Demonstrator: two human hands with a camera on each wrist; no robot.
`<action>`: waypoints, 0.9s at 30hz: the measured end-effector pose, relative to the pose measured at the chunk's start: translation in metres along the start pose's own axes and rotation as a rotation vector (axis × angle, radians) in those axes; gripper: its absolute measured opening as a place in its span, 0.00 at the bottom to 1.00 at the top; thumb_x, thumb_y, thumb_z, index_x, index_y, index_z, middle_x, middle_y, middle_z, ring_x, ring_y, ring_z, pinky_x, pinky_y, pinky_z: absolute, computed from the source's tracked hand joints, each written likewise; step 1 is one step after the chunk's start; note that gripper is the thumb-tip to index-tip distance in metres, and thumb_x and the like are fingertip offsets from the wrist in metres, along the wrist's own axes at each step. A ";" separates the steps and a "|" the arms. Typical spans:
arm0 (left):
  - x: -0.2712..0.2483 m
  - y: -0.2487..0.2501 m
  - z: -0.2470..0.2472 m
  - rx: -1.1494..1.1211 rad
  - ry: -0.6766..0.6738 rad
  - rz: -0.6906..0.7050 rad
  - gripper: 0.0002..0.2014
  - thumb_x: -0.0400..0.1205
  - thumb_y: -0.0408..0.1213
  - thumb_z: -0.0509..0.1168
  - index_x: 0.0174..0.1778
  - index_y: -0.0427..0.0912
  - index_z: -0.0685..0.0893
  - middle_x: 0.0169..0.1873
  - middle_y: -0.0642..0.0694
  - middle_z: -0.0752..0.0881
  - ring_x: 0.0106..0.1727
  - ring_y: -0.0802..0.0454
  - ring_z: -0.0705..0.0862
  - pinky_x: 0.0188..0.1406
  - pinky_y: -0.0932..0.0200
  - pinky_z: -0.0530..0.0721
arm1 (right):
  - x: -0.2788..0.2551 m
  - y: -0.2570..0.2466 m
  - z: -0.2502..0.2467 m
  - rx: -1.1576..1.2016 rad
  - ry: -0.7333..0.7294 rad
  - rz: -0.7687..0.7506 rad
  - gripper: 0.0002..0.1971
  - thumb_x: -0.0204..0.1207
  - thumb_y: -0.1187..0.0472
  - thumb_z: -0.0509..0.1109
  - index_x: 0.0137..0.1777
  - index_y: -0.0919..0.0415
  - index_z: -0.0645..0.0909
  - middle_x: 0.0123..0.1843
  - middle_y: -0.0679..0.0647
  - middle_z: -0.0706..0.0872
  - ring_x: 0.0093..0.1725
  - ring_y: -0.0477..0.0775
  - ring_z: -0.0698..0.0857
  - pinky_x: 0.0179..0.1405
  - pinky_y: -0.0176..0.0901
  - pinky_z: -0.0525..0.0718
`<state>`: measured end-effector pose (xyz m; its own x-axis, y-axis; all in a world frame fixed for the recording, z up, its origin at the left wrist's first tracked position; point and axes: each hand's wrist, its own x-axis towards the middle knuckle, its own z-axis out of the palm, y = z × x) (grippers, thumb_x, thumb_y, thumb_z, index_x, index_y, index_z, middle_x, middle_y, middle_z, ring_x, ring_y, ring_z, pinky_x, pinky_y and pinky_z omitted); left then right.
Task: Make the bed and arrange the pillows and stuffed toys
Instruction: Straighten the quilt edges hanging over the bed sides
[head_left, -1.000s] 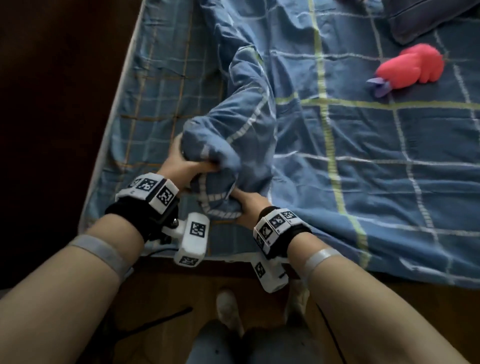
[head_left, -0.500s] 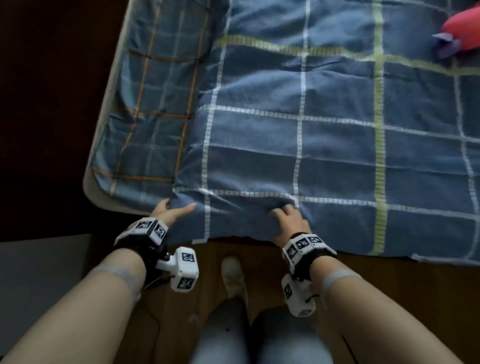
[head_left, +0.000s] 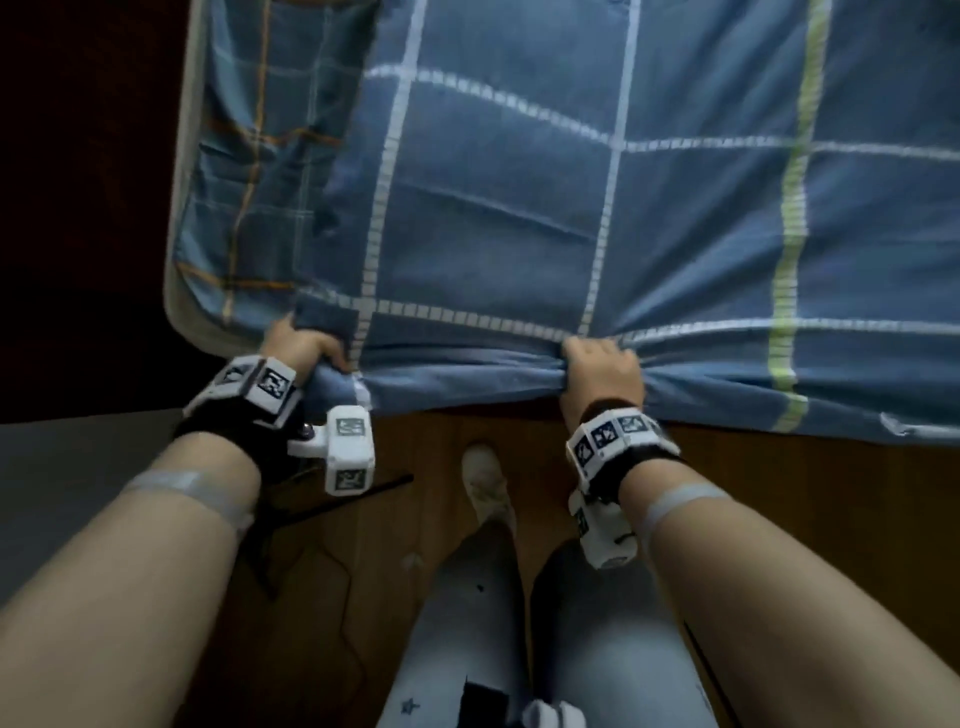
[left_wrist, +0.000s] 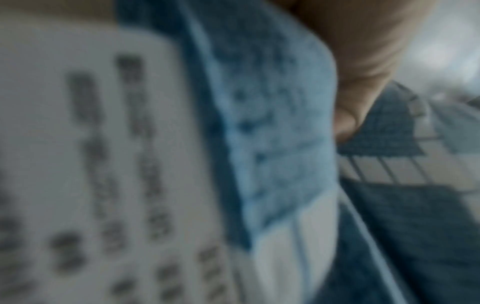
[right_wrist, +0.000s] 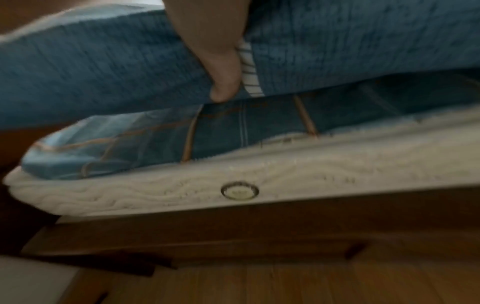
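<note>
A blue quilt (head_left: 519, 223) with white and lime grid lines lies spread over the bed. My left hand (head_left: 298, 345) grips its near left corner, and my right hand (head_left: 602, 371) grips the near hem further right, bunching the cloth. In the left wrist view a thumb (left_wrist: 363, 61) presses the quilt (left_wrist: 272, 123) beside its white care label (left_wrist: 91, 164). In the right wrist view my fingers (right_wrist: 221, 61) curl round the quilt edge (right_wrist: 103, 72), lifted above the sheet (right_wrist: 233, 127). No pillows or toys are in view.
A lighter blue sheet (head_left: 249, 171) with orange lines shows on the bed's left side over a white mattress (right_wrist: 285, 176). Below it is a dark wooden bed frame (right_wrist: 233, 232). Wooden floor (head_left: 779, 519) runs along the bed's foot, with a black cable (head_left: 332, 509) by my feet.
The bunched quilt was spread flat over the bed. My hands, resting on its near edge half a second ago, now grip that edge farther apart. The pink toy has left the view.
</note>
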<state>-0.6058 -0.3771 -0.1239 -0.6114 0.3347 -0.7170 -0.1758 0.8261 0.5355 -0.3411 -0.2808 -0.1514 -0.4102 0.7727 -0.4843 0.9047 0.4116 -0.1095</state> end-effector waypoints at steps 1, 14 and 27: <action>0.004 -0.007 0.005 0.067 0.004 -0.040 0.12 0.62 0.16 0.69 0.30 0.37 0.79 0.14 0.55 0.83 0.46 0.48 0.79 0.17 0.70 0.77 | -0.001 -0.001 0.006 0.016 -0.046 0.003 0.20 0.72 0.67 0.63 0.65 0.57 0.73 0.67 0.56 0.80 0.69 0.60 0.74 0.65 0.51 0.69; -0.056 -0.014 0.121 0.465 0.320 0.569 0.28 0.64 0.29 0.71 0.62 0.49 0.80 0.72 0.44 0.67 0.74 0.47 0.68 0.72 0.55 0.68 | -0.016 0.070 0.047 0.105 -0.142 0.050 0.39 0.68 0.60 0.75 0.75 0.42 0.58 0.74 0.55 0.58 0.75 0.61 0.59 0.74 0.54 0.59; -0.065 -0.029 0.242 1.022 0.096 0.551 0.37 0.71 0.24 0.64 0.72 0.61 0.67 0.79 0.49 0.58 0.79 0.42 0.56 0.75 0.42 0.57 | 0.010 0.157 0.032 0.229 0.041 0.162 0.25 0.72 0.70 0.64 0.67 0.49 0.73 0.68 0.53 0.74 0.70 0.59 0.69 0.69 0.56 0.63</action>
<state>-0.3743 -0.3126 -0.2008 -0.4747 0.7628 -0.4390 0.8089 0.5747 0.1240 -0.1994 -0.2240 -0.2007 -0.2584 0.8401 -0.4769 0.9593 0.1648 -0.2293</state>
